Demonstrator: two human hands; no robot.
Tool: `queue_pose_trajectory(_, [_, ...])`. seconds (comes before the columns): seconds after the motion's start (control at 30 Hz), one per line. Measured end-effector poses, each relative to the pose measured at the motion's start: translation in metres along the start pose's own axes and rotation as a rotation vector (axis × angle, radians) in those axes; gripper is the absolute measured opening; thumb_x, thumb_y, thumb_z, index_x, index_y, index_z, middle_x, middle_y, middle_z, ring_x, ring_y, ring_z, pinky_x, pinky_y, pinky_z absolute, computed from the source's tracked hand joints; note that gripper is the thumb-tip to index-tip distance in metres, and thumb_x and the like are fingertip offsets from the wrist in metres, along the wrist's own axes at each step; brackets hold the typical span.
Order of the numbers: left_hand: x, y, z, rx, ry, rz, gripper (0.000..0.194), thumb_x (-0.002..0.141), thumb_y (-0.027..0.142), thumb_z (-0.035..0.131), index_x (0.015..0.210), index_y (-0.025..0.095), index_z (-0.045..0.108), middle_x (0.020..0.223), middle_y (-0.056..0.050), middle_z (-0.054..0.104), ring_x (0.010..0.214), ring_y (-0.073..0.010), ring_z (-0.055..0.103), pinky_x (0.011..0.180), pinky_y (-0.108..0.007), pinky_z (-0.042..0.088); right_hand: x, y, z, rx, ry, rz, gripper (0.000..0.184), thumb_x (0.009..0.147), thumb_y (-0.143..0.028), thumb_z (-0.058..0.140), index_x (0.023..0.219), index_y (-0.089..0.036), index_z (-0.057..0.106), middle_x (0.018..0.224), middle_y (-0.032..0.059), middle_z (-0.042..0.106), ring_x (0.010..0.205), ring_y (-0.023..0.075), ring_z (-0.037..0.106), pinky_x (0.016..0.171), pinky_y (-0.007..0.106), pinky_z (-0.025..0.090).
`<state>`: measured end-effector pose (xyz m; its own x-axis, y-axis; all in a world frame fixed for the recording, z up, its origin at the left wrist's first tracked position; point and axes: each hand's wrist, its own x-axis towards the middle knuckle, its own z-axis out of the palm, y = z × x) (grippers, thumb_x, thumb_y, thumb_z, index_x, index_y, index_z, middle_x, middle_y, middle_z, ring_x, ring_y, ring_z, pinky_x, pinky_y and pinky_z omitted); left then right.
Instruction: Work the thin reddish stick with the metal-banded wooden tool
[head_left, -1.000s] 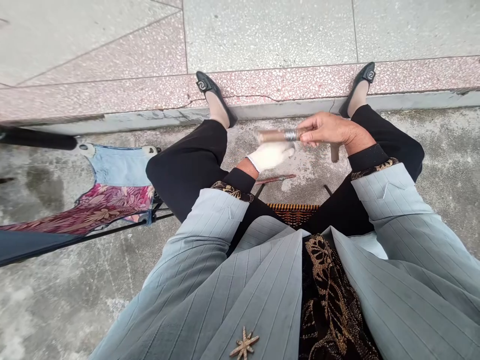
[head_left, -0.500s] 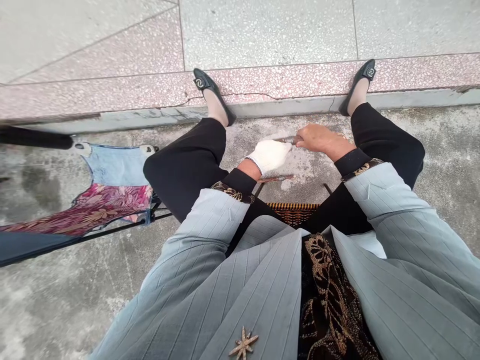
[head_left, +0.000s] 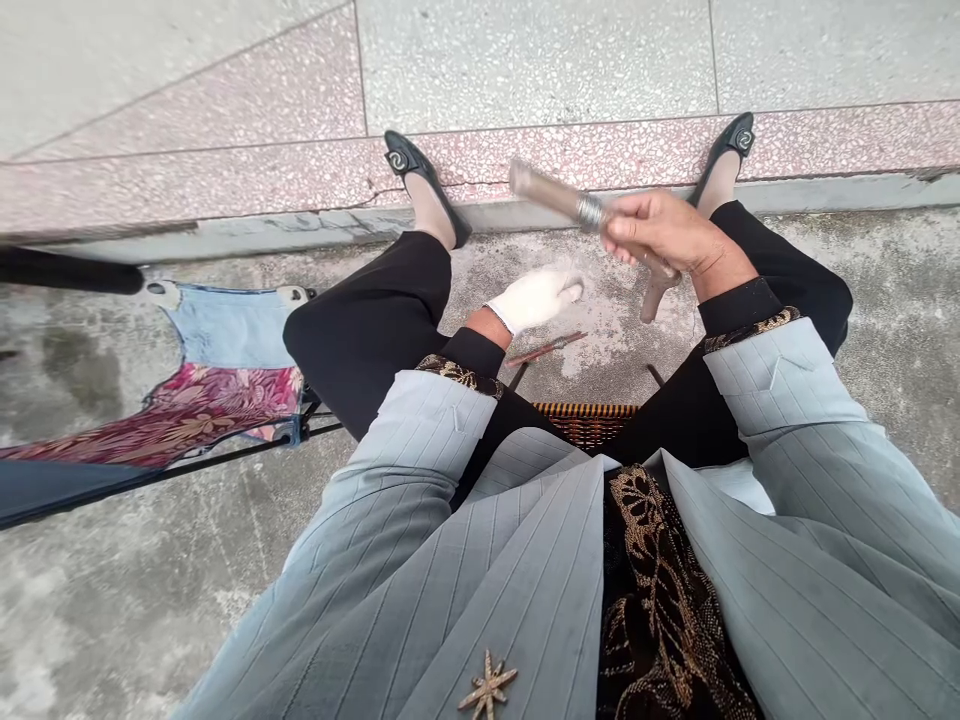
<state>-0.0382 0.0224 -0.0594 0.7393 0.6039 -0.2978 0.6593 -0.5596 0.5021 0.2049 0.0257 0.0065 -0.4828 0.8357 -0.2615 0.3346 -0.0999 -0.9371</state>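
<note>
In the head view, the person's right hand [head_left: 660,232] is clenching a brown rod-shaped piece [head_left: 547,195], its fingers curling around the piece just behind a silver band [head_left: 590,211]. The piece is slanting up and outward over the concrete floor, showing against the terrazzo step beyond. Blur is smearing its far end, so the material and the exact tip are hard to make out. A darker hooked part [head_left: 656,295] is jutting below the hand, but the fingers are hiding the join, so I cannot tell whether it belongs to the same piece.

The left hand [head_left: 534,298], in a white knit glove, is hanging released and well apart from the right hand, with its fingers lying together and gripping nothing that shows. A thin reddish-brown rod [head_left: 547,348] is lying just below it, with its ends tapering away and its exact kind too small to tell.

Black trousers [head_left: 367,330] are covering the spread legs, and black flats [head_left: 412,165] are resting at the step's foot. A woven orange-and-black seat edge [head_left: 586,422] is showing between the thighs, mostly hidden by them and by a grey pinstriped jacket [head_left: 510,570] with batik cuffs. A folding chair with denim and floral fabric [head_left: 225,390] is standing at the left, its far side cut off by the frame.
</note>
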Motion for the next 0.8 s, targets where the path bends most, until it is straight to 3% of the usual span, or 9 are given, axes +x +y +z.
queue_pose_trajectory(0.07, [0.000, 0.009, 0.000, 0.064, -0.021, -0.033, 0.039, 0.108, 0.032, 0.039, 0.119, 0.016, 0.073, 0.115, -0.010, 0.077, 0.104, -0.0237, 0.071, 0.090, -0.033, 0.052, 0.006, 0.006, 0.002, -0.075, 0.213, 0.063, 0.048, 0.102, -0.064, 0.062, 0.107, -0.017, 0.072, 0.087, 0.0057, 0.067, 0.076, 0.0166, 0.060, 0.069, 0.028, 0.050])
queue_pose_trajectory(0.13, [-0.002, 0.018, -0.001, 0.129, -0.030, -0.035, 0.040, 0.109, 0.032, 0.039, 0.123, 0.017, 0.072, 0.114, -0.011, 0.077, 0.104, -0.0243, 0.072, 0.090, -0.033, 0.051, 0.012, 0.011, 0.007, -0.208, 0.316, 0.155, 0.048, 0.105, -0.063, 0.058, 0.111, -0.017, 0.072, 0.086, 0.0065, 0.066, 0.080, 0.0195, 0.063, 0.072, 0.031, 0.052])
queue_pose_trajectory(0.3, [-0.007, 0.032, -0.001, 0.219, -0.119, 0.009, 0.041, 0.110, 0.036, 0.038, 0.123, 0.018, 0.072, 0.107, -0.010, 0.078, 0.095, -0.0243, 0.073, 0.080, -0.034, 0.049, 0.020, 0.013, 0.015, -0.627, 0.293, 0.290, 0.039, 0.108, -0.046, 0.058, 0.120, -0.013, 0.075, 0.103, 0.0144, 0.073, 0.099, 0.0302, 0.069, 0.087, 0.041, 0.054])
queue_pose_trajectory(0.4, [-0.011, 0.032, -0.001, 0.264, -0.149, 0.035, 0.041, 0.110, 0.037, 0.038, 0.123, 0.019, 0.072, 0.106, -0.010, 0.079, 0.095, -0.0245, 0.074, 0.079, -0.034, 0.048, 0.019, 0.010, 0.019, -0.839, 0.141, 0.355, 0.033, 0.105, -0.034, 0.064, 0.123, -0.010, 0.076, 0.115, 0.0200, 0.075, 0.106, 0.0336, 0.069, 0.091, 0.043, 0.052])
queue_pose_trajectory(0.47, [-0.012, 0.029, -0.005, 0.301, -0.125, 0.024, 0.041, 0.110, 0.038, 0.038, 0.126, 0.020, 0.072, 0.108, -0.011, 0.079, 0.097, -0.0255, 0.075, 0.080, -0.034, 0.048, 0.018, 0.011, 0.024, -0.944, -0.034, 0.402, 0.030, 0.103, -0.030, 0.067, 0.121, -0.009, 0.079, 0.116, 0.0216, 0.076, 0.106, 0.0338, 0.070, 0.088, 0.041, 0.051])
queue_pose_trajectory(0.57, [-0.014, 0.019, -0.017, 0.338, -0.071, -0.061, 0.044, 0.111, 0.040, 0.038, 0.134, 0.020, 0.070, 0.108, -0.012, 0.079, 0.098, -0.0277, 0.075, 0.082, -0.036, 0.049, 0.017, 0.014, 0.032, -0.976, -0.334, 0.413, 0.024, 0.100, -0.029, 0.071, 0.114, -0.013, 0.083, 0.109, 0.0163, 0.078, 0.099, 0.0298, 0.070, 0.083, 0.038, 0.049])
queue_pose_trajectory(0.7, [-0.015, 0.004, -0.029, 0.301, -0.001, -0.165, 0.046, 0.110, 0.039, 0.038, 0.135, 0.018, 0.069, 0.106, -0.013, 0.079, 0.098, -0.0291, 0.075, 0.086, -0.038, 0.052, 0.012, 0.010, 0.036, -0.581, -0.688, 0.335, 0.021, 0.098, -0.031, 0.072, 0.111, -0.020, 0.084, 0.089, 0.0042, 0.077, 0.078, 0.0177, 0.067, 0.077, 0.031, 0.048])
queue_pose_trajectory(0.77, [-0.013, 0.000, -0.030, 0.189, 0.020, -0.215, 0.044, 0.107, 0.037, 0.042, 0.131, 0.017, 0.073, 0.106, -0.012, 0.079, 0.097, -0.0281, 0.074, 0.089, -0.037, 0.054, 0.008, 0.003, 0.030, -0.327, -0.720, 0.223, 0.026, 0.096, -0.037, 0.075, 0.113, -0.020, 0.083, 0.085, 0.0018, 0.075, 0.073, 0.0150, 0.064, 0.075, 0.029, 0.049])
queue_pose_trajectory(0.8, [-0.012, -0.001, -0.028, 0.119, 0.032, -0.252, 0.045, 0.106, 0.038, 0.042, 0.127, 0.016, 0.075, 0.104, -0.011, 0.079, 0.095, -0.0272, 0.073, 0.088, -0.036, 0.055, 0.005, 0.000, 0.026, -0.220, -0.651, 0.154, 0.030, 0.095, -0.042, 0.076, 0.115, -0.020, 0.082, 0.086, 0.0016, 0.075, 0.073, 0.0147, 0.064, 0.073, 0.028, 0.049])
